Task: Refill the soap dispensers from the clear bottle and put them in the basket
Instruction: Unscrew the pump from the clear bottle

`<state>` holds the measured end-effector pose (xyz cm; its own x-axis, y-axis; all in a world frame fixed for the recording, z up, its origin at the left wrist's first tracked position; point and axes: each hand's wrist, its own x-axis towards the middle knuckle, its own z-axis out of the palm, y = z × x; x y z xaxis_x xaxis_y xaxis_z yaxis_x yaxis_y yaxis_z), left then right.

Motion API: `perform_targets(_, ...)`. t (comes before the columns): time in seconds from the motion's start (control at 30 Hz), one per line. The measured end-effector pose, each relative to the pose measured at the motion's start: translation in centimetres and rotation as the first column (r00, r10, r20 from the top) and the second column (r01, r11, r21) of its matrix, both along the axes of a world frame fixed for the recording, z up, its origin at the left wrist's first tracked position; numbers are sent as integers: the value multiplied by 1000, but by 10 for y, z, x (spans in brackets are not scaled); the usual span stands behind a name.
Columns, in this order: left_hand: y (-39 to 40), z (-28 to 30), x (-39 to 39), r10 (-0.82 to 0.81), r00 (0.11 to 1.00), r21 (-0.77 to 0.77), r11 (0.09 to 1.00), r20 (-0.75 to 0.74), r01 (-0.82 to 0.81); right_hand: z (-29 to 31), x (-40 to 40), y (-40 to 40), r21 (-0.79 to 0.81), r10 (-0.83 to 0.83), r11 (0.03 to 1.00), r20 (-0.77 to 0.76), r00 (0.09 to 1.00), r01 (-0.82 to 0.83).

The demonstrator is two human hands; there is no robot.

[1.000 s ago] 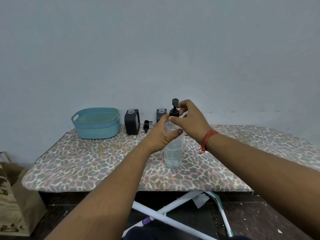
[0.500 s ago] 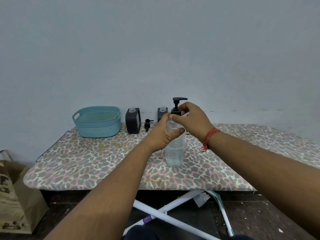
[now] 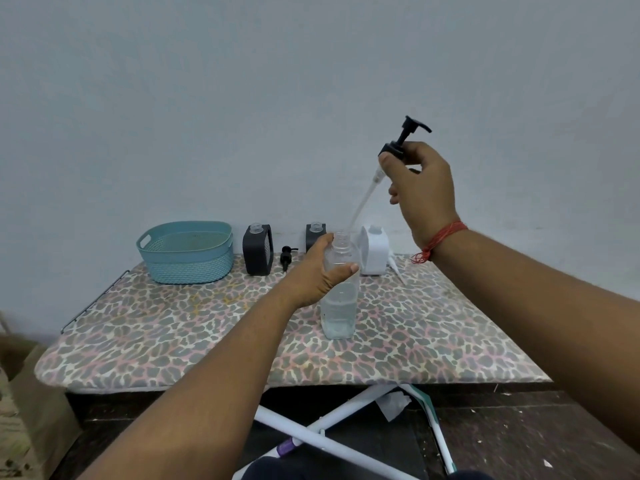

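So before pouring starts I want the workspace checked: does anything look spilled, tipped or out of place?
No spill shows. One black pump lies loose on the board between the two open-necked dark dispensers; otherwise nothing stands out.

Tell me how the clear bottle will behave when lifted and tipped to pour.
The clear bottle looks under half full, so probably light. Tall and narrow, it may tip easily; the left hand steadies it near the shoulder. Its neck is open, so liquid will likely run out quickly, and the thin walls may flex.
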<state>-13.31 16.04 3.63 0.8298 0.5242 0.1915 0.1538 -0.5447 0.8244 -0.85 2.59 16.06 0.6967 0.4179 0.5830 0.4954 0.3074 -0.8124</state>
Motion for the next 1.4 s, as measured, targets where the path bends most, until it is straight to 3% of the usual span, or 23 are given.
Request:
perform_targets(0.13,-6,5,-5,51,999,154,987,8,-51,10,6,-13,41,-41,998,-61,997,43)
perform_targets(0.27,-22,15,-11,172,978,267,943,116,-198,22,13,-33,106,-50,992,-174,984,69)
perform_targets(0.43,-26,27,-16,198,962,552,789,188,-270,28,18,-36,126,-52,988,-248,967,86)
perform_targets(0.63,-67,51,-6,143,967,771,585,210,-253,42,31,-65,116,-80,987,-238,968,110)
perform_targets(0.77,-99,45,13,3,980,815,555,198,-167,30,49,-85,43,-146,987,-201,969,158)
perform_targets(0.9,-121,23,40,-60,986,805,586,157,-92,7,81,-100,-79,-231,972,-149,961,222)
perform_targets(1.07,-131,-19,73,-44,999,809,588,9,19,-37,128,-105,-393,-285,894,-130,950,215)
perform_targets(1.3,-134,-73,111,38,983,774,622,-181,119,-111,170,-85,-730,-273,669,-64,960,142)
perform_targets(1.4,-132,-86,118,68,969,731,670,-237,132,-133,182,-72,-849,-237,522,-44,971,89)
